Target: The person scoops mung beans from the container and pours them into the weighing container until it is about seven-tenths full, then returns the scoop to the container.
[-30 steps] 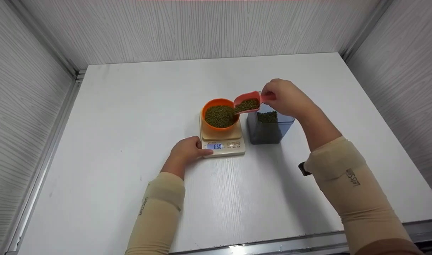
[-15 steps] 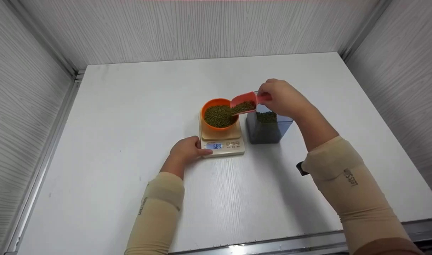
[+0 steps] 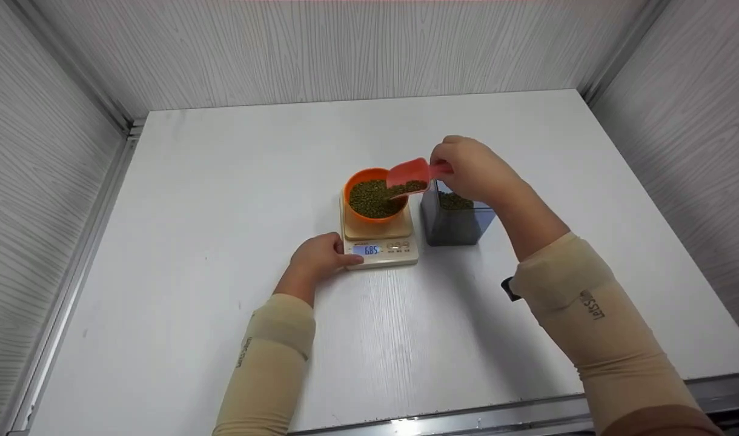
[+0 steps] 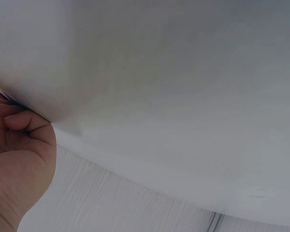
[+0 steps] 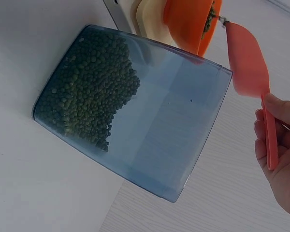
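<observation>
In the head view, my right hand grips the handle of a red scoop, tilted over the right rim of an orange bowl. Green beans, like mung beans, lie in the scoop and slide off its lip into the bowl. Beneath the bowl is a cream digital kitchen scale, its lit display reading about 685. My left hand holds the scale's front left corner, thumb on top and fingers at the side. The right wrist view shows a bluish clear container partly filled with green beans, below the scoop.
The container stands just right of the scale on a white table. White wood-grain panels enclose the table at the back and both sides. A metal rail runs along the front edge.
My right hand and the scoop have moved left, farther over the bowl, and the scoop now holds fewer beans. The display rose from about 650 to the 680s. My left hand stays put.
</observation>
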`<state>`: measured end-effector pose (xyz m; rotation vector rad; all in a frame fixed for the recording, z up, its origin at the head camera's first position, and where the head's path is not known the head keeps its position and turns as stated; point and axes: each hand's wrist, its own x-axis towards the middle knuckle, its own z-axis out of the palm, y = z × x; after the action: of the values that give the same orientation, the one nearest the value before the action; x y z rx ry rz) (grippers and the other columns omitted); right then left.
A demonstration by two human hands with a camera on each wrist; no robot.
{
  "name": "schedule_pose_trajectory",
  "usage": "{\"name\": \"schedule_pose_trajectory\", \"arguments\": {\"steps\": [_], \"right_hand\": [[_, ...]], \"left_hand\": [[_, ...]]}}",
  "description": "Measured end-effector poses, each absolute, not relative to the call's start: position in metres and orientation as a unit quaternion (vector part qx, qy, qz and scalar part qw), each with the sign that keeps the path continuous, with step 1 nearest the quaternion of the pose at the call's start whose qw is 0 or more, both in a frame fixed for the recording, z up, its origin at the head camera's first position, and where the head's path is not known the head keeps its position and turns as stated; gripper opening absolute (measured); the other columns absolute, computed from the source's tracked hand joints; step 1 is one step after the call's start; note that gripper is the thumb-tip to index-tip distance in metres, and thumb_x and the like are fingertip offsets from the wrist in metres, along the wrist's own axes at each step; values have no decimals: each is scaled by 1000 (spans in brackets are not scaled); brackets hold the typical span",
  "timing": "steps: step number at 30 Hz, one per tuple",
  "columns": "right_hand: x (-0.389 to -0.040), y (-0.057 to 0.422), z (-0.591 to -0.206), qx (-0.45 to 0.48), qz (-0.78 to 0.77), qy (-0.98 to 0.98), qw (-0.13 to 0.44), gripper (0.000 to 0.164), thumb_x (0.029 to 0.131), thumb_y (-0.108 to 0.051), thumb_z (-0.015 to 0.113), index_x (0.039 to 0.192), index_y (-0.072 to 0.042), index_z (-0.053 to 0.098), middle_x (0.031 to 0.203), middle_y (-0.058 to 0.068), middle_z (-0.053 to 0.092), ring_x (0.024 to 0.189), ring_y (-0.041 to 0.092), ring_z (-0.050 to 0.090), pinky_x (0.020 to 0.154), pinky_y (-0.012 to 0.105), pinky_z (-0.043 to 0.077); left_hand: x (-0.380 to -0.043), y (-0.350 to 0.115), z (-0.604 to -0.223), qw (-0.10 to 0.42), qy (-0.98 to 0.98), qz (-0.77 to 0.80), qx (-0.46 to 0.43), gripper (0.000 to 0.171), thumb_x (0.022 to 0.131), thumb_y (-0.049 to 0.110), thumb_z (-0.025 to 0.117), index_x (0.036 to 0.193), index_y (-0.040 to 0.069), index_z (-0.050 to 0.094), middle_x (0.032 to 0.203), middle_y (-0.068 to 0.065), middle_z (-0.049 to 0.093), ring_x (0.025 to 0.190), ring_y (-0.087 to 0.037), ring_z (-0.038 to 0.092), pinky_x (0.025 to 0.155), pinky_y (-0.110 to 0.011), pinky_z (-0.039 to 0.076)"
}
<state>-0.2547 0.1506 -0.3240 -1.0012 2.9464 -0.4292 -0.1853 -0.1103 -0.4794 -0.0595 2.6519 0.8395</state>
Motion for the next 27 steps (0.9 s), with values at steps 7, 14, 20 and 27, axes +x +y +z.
{"name": "schedule_pose_trajectory", "arguments": {"steps": [7, 14, 20, 27], "right_hand": [[-255, 142, -326, -320, -115, 940, -14, 13, 83, -1, 59, 96, -2, 62, 90, 11, 56, 83, 25, 51, 77, 38, 45], [-252, 134, -324, -318, -96, 943, -23, 12, 84, -2, 59, 95, -2, 62, 90, 11, 56, 85, 26, 51, 79, 38, 45], [-252, 130, -325, -310, -83, 947, -27, 15, 83, -2, 60, 98, -3, 62, 93, 11, 56, 89, 25, 51, 81, 37, 46], [-249, 130, -327, -353, -71, 928, -96, 15, 81, 1, 63, 95, -3, 61, 91, 11, 57, 88, 26, 52, 81, 36, 46]], "left_hand": [[-185, -110, -478, 184, 936, 300, -24, 46, 72, 54, 69, 81, 14, 51, 73, -1, 50, 73, -18, 47, 65, -30, 35], [-184, -110, -477, 182, 935, 303, -25, 45, 72, 53, 69, 81, 14, 50, 73, -1, 50, 73, -19, 47, 65, -31, 35], [-185, -110, -478, 178, 935, 305, -27, 45, 72, 53, 70, 81, 14, 50, 73, -1, 49, 73, -19, 47, 64, -30, 35], [-186, -110, -479, 189, 934, 301, -34, 44, 73, 53, 69, 82, 14, 50, 74, -1, 49, 73, -19, 47, 65, -31, 35]]}}
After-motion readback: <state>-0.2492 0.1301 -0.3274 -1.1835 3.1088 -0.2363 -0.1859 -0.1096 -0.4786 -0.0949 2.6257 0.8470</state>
